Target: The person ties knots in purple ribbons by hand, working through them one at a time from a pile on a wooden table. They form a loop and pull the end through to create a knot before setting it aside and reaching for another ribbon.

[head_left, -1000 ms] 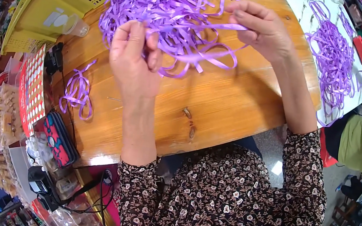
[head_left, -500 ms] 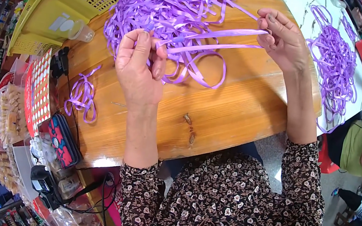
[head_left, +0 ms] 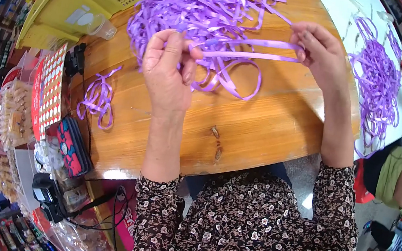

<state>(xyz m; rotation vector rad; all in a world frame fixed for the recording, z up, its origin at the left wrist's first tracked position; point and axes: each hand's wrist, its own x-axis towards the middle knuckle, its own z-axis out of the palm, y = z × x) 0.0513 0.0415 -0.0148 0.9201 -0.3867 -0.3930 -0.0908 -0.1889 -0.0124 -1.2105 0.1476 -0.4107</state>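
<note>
My left hand (head_left: 171,64) pinches a purple ribbon (head_left: 253,56) between thumb and fingers. Two strands of it stretch across to my right hand (head_left: 321,52), whose thumb and fingers are closed on the other end. Another strand runs from the right hand up to a big tangled heap of purple ribbon (head_left: 194,0) on the wooden table (head_left: 270,115). Below the stretched strands, a loose loop hangs out from the heap. Off to the left, a small separate bundle of purple ribbon (head_left: 98,100) lies by itself on the wood.
At the left stand a yellow plastic basket (head_left: 56,15) and a clear plastic cup (head_left: 103,26). Nearer me are a patterned wallet (head_left: 73,147) and a black device (head_left: 47,196) with cables. More ribbon (head_left: 374,78) covers a white table at the right, where another person (head_left: 395,180) sits.
Both hands keep their hold on the ribbon, and the strands between them stay stretched. The whole view has shifted slightly. The other person's raised hand at the far right has moved.
</note>
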